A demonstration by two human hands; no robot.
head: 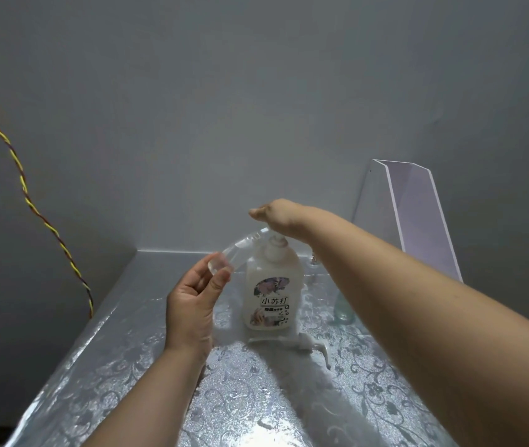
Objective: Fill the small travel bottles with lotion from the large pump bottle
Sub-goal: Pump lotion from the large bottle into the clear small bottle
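Above the pump bottle (271, 285) the right hand (276, 217) lies on the pump head, its forearm slanting in across the near-right side, and just left of the bottle the left hand (192, 304) holds a small clear bottle (235, 253) up by the spout. White smears (305, 343) lie at the bottle's foot, a greenish bottle (345, 309) and a leaning acrylic stand (417, 221) crowd its right, while far left of it the table (111, 366) lies open up to the twisted wire (24, 188).

Silver floral table (256, 398): upright pump bottle (271, 285), clear bottle (343, 309) (partly hidden) at right.
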